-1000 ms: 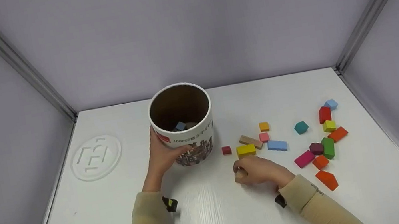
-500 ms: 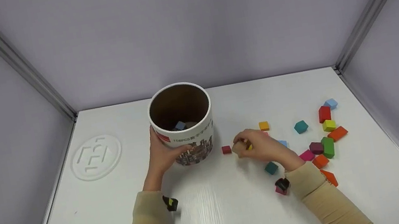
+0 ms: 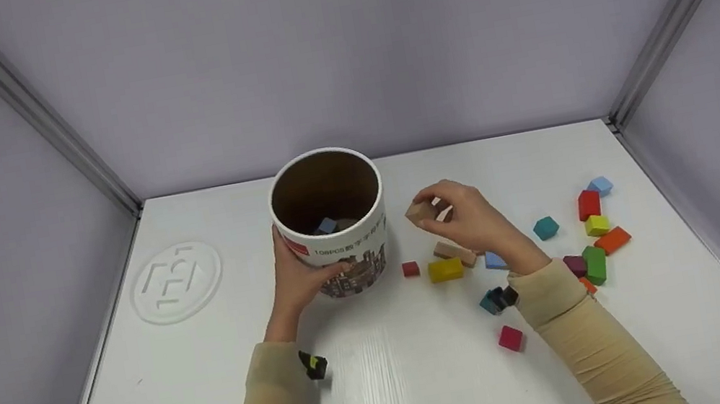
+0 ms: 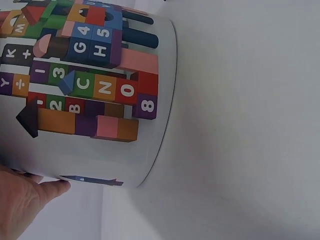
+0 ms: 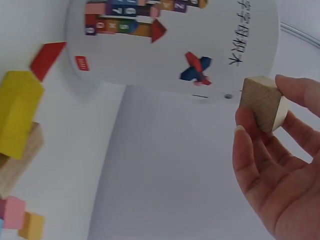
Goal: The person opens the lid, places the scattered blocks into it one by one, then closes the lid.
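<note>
A tall white bucket (image 3: 352, 243) with printed block pictures stands at the middle back, its mouth facing up. Inside it a blue block (image 3: 327, 226) shows near the bottom. My left hand (image 3: 295, 282) grips the bucket's left side, thumb across the front; in the left wrist view only part of that hand (image 4: 22, 200) shows. Raised just right of the bucket, my right hand (image 3: 468, 217) pinches a plain wooden block (image 3: 419, 212) between thumb and fingers. The right wrist view shows this wooden block (image 5: 262, 102) with its grain, beside the bucket's printed wall.
Below the right hand lie a small red block (image 3: 411, 269), a yellow block (image 3: 445, 270) and a wooden plank (image 3: 455, 253). Nearer the front are a teal block (image 3: 491, 301) and a crimson one (image 3: 511, 338). Several coloured blocks, including a green one (image 3: 595, 265), spread at right.
My right hand has lifted the wooden block from the table and moved it back and up beside the bucket, uncovering the teal and crimson blocks. The left hand stays on the bucket.
</note>
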`<state>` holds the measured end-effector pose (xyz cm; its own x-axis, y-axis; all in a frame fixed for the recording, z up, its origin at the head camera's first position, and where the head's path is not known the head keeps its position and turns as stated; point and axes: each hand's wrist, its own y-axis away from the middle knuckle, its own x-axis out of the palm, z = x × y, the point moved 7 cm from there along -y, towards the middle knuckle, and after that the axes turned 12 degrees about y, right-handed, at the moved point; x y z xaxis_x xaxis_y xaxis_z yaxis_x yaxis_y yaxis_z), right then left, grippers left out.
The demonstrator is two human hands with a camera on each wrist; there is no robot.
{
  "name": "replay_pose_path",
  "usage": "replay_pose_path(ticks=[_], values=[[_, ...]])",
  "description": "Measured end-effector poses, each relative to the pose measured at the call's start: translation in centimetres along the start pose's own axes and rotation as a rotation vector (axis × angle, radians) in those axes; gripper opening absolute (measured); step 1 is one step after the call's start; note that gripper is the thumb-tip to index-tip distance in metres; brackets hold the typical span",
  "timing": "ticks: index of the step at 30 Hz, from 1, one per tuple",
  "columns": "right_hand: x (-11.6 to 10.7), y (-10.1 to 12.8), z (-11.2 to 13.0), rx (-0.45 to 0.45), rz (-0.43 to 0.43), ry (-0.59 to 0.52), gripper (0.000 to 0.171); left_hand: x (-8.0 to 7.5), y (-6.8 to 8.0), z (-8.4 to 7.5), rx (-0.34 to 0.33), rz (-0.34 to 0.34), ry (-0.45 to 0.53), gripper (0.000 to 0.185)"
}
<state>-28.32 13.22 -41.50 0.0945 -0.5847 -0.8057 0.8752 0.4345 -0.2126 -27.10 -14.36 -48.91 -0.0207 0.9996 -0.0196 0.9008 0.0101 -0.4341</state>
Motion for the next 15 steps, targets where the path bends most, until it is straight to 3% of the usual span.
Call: replay_pose_path(ticks=[8, 15], values=[[-2.7, -3.0, 2.8, -0.082, -0.128, 0.002, 0.031, 0.1, 0.3, 0.5, -0.069, -0.013, -0.050, 0.133], [-3.1, -5.8, 4.7, -0.131, -0.196, -0.034, 0.031, 0.0, 0.2, 0.6, -0.044, -0.017, -0.032, 0.132]])
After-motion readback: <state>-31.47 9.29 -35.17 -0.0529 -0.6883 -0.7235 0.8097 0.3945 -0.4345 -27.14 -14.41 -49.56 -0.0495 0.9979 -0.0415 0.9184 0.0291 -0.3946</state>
